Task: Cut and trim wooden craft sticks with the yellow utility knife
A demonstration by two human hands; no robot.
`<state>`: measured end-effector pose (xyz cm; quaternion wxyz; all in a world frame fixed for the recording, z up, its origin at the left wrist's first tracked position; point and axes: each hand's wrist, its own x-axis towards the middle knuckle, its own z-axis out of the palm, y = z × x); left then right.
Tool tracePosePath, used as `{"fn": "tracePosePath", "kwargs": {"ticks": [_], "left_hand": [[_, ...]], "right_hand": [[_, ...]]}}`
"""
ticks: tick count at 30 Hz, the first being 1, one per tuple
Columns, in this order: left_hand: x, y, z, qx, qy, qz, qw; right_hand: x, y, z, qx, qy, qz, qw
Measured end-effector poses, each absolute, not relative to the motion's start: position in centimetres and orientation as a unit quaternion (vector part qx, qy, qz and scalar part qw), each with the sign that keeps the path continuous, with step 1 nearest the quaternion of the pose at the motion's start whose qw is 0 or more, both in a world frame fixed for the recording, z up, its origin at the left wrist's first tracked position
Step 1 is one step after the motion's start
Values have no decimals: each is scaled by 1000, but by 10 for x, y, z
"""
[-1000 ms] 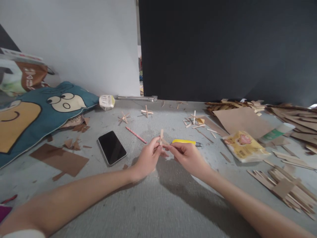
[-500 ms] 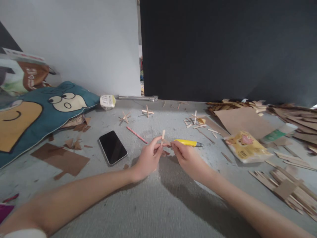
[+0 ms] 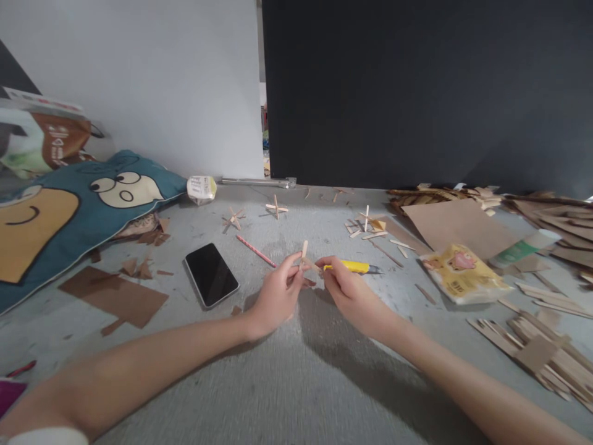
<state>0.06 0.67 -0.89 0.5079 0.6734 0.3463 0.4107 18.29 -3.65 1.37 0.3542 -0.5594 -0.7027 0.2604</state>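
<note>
Stick cross (image 3: 304, 248), of thin wooden slats, was found between the two hands, apparently raised off the table (image 3: 278, 389). The left hand (image 3: 277, 298) pinched it between thumb and fingers near the crossing; one slat stood up above the grip and another slanted toward the right hand (image 3: 347, 289). That hand's fingers were curled together at the slanted slat's end; whether they gripped it could not be determined. The piece was judged light, stiff and dry, with little tendency to slip; the slats looked liable to snap and the joint to twist loose, so the crossing was considered the soundest hold.

A yellow knife (image 3: 354, 266) lay just beyond the right hand, blade end to the right; contact with the fingers could not be ruled out. Beyond the left hand lay a striped rod (image 3: 254, 250), with a phone (image 3: 212, 275), screen dark, to its left.

Writing was checked farther out. The yellow pack (image 3: 463, 275) bore a pink figure and dark characters, too blurred to read. The white packet (image 3: 201, 189) carried fine print, illegible. The bag (image 3: 60, 137) showed pale marks on brown, likewise unreadable. The green-labelled tube (image 3: 521, 248) yielded no legible word. No brand was established.
</note>
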Motion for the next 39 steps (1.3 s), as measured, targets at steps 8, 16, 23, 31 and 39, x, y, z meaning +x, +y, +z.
{"fn": "tracePosePath", "kwargs": {"ticks": [8,16,23,31,39], "left_hand": [[1,17,-5,562,368,453,586],[1,11,4,600,309,362,643],[-1,14,0,603,319,361,636],[-1,12,-4,629,332,339,616],[0,12,-3,630,321,332,625]], "right_hand": [[177,-38,9,-479,-653,410,420],[170,-39,-3,-469,-684,392,397],[183,-36,1,-479,-788,137,361],[186,-34,-1,-423,-842,72,326],[188,-34,-7,-429,-853,88,283]]}}
